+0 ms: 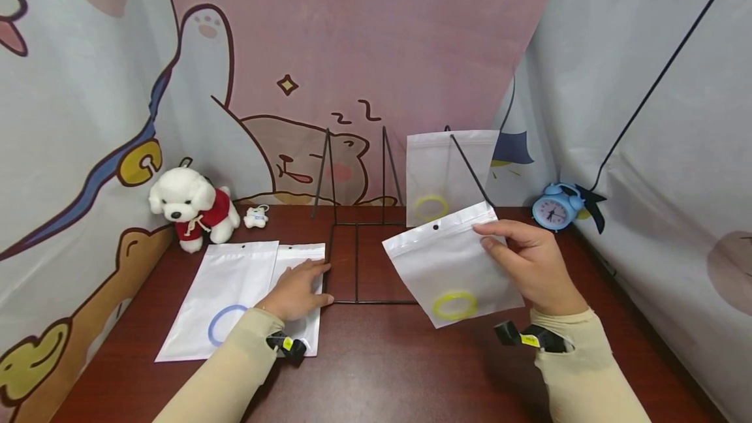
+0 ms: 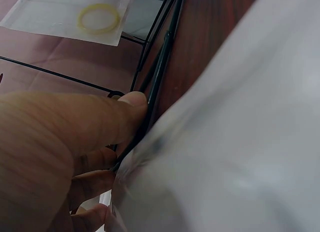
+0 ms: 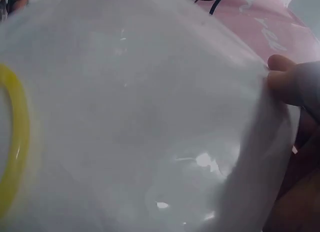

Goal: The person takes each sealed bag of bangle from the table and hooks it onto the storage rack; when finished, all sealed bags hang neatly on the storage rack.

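My right hand [image 1: 531,266] pinches the upper right edge of a white zip bag [image 1: 423,273], tilted above the table; a yellow ring [image 1: 455,306] shows through its front. In the right wrist view, this bag [image 3: 140,111] fills most of the picture, with thumb and finger at its edge. My left hand [image 1: 296,289] lies over a white zip bag [image 1: 302,338], its thumb and fingertips touching the left side of a black wire rack [image 1: 356,266]. Overlapping that bag on the left is another white bag [image 1: 235,273] with a blue ring [image 1: 223,325].
One white bag [image 1: 440,162] with a yellow ring hangs on the rack's right arm. A white plush dog [image 1: 188,198] in red and a small white trinket [image 1: 256,217] stand back left. At back right is a blue alarm clock [image 1: 553,209]. Printed cloth surrounds the table.
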A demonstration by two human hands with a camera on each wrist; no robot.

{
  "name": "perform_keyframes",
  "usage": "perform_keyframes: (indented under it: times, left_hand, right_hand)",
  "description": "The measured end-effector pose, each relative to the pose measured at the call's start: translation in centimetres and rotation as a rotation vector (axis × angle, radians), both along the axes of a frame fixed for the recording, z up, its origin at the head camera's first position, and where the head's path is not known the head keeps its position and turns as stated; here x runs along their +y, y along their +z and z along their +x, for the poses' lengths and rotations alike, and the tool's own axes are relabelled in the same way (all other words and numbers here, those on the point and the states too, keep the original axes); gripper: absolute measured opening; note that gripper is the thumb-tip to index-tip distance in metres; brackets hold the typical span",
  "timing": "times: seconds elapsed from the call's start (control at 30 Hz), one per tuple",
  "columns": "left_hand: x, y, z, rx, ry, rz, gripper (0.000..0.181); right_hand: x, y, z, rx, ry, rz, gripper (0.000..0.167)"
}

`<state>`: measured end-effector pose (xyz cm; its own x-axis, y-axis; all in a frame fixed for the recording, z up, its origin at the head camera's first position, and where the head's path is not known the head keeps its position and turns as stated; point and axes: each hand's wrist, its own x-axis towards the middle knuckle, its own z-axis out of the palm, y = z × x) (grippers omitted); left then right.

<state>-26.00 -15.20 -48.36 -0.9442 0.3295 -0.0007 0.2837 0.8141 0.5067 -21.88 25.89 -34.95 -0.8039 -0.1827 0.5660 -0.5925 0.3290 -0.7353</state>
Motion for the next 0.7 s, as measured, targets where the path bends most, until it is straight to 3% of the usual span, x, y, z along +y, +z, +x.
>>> perform_keyframes:
  times: [0.23,0.37,0.53,0.7]
  left_hand:
    - [-0.02,-0.04,-0.05,-0.001,0.001,-0.002,0.07]
    - [-0.02,-0.02,-0.03,-0.002,0.002,-0.002,0.07]
    - [-0.01,0.05,0.0,-0.005,0.0,0.001,0.07]
    - [-0.02,0.02,-0.02,-0.005,0.002,0.0,0.07]
  right_hand:
    - [0.04,0.12,0.14,-0.008,0.086,0.06,0.042]
    - [-0.1,0.18,0.17,0.004,0.078,0.117,0.049]
    - [-0.29,0.21,0.3,0.024,0.03,0.144,0.043]
    - [-0.32,-0.06,0.02,0.059,0.087,0.104,0.034]
